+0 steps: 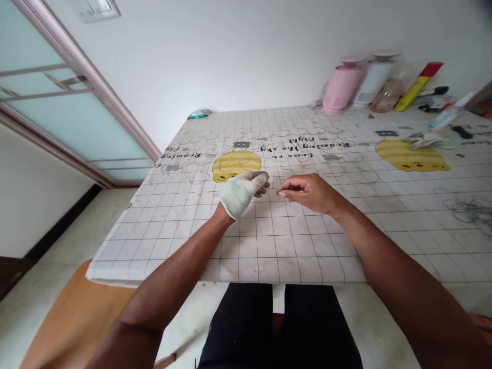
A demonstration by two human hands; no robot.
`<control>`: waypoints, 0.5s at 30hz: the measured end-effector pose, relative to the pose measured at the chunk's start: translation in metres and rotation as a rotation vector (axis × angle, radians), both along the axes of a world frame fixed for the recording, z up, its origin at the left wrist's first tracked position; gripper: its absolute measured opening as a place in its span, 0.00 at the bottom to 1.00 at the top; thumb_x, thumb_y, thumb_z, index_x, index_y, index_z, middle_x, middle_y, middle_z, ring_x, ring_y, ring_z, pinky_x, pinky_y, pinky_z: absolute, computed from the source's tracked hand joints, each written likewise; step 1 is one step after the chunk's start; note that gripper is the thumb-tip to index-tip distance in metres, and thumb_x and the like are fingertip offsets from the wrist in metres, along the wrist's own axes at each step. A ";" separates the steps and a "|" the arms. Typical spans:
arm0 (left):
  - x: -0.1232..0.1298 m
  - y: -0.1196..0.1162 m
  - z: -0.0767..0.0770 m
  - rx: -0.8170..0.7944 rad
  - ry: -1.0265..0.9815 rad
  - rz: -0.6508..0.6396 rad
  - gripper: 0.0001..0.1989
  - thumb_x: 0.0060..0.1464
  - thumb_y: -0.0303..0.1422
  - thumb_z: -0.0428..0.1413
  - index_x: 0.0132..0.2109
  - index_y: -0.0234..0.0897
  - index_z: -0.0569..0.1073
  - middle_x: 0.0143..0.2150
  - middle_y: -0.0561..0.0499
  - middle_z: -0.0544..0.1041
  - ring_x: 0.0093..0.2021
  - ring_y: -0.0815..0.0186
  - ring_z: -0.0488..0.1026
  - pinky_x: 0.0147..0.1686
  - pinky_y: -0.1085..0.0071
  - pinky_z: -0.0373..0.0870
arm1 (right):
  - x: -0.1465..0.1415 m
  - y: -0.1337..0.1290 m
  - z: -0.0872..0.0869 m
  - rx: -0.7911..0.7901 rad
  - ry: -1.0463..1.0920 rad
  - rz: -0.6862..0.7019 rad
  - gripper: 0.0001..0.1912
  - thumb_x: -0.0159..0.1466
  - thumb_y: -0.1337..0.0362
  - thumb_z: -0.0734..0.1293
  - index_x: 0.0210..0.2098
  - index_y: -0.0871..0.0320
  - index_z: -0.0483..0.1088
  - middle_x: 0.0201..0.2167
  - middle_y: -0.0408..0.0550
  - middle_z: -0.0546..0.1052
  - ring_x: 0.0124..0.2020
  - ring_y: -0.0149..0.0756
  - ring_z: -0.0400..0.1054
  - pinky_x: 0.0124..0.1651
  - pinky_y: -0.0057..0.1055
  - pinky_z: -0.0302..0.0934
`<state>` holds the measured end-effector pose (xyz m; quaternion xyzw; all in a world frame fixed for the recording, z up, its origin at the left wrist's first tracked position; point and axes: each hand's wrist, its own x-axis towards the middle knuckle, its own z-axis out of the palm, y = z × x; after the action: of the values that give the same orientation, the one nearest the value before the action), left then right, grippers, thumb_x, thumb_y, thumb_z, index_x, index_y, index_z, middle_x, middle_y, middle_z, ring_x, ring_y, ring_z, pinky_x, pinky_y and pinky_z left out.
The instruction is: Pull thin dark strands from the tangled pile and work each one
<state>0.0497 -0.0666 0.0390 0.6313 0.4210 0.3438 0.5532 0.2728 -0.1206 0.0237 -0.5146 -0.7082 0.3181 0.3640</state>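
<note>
My left hand (248, 190), in a white and pale green glove, is over the middle of the table (180, 220), beside a printed yellow balloon figure. Its fingers are curled together, and what they hold, if anything, is too small to make out. Just to its right, a small gap away, my bare right hand (302, 191) has its thumb and fingertips pinched together. Whatever lies in that pinch is too fine to tell. Thin dark threads (369, 174) lie scattered on the checked cloth around both hands.
A tangle of thread (471, 209) lies at the right. Along the wall stand a pink device (342, 88), a white one (372, 82), a bottle (387, 96) and a yellow-red box (418, 87). Another glove (430, 138) is at the right. A wooden chair (73, 318) is at lower left.
</note>
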 end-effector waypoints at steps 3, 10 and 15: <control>0.004 -0.003 0.000 -0.036 0.003 -0.033 0.13 0.62 0.39 0.61 0.47 0.34 0.82 0.38 0.46 0.84 0.35 0.66 0.79 0.37 0.71 0.76 | -0.005 -0.003 0.003 0.090 -0.082 0.025 0.08 0.68 0.57 0.71 0.38 0.52 0.82 0.33 0.45 0.82 0.34 0.37 0.74 0.37 0.35 0.66; 0.016 0.001 -0.004 -0.150 0.024 0.022 0.09 0.63 0.30 0.58 0.32 0.35 0.77 0.30 0.49 0.80 0.26 0.71 0.72 0.29 0.73 0.70 | -0.012 -0.008 0.004 0.345 -0.258 0.157 0.11 0.74 0.62 0.64 0.39 0.51 0.80 0.37 0.47 0.81 0.37 0.39 0.73 0.41 0.38 0.66; 0.021 -0.005 0.001 -0.284 -0.111 -0.009 0.20 0.60 0.24 0.56 0.22 0.39 0.58 0.23 0.55 0.66 0.22 0.76 0.60 0.22 0.77 0.59 | -0.011 -0.009 0.000 0.434 -0.397 0.182 0.16 0.77 0.63 0.60 0.40 0.53 0.79 0.37 0.50 0.78 0.37 0.40 0.71 0.40 0.39 0.66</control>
<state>0.0705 -0.0712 0.0399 0.5285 0.4313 0.3126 0.6611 0.2617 -0.1299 0.0235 -0.4113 -0.8600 0.0841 0.2901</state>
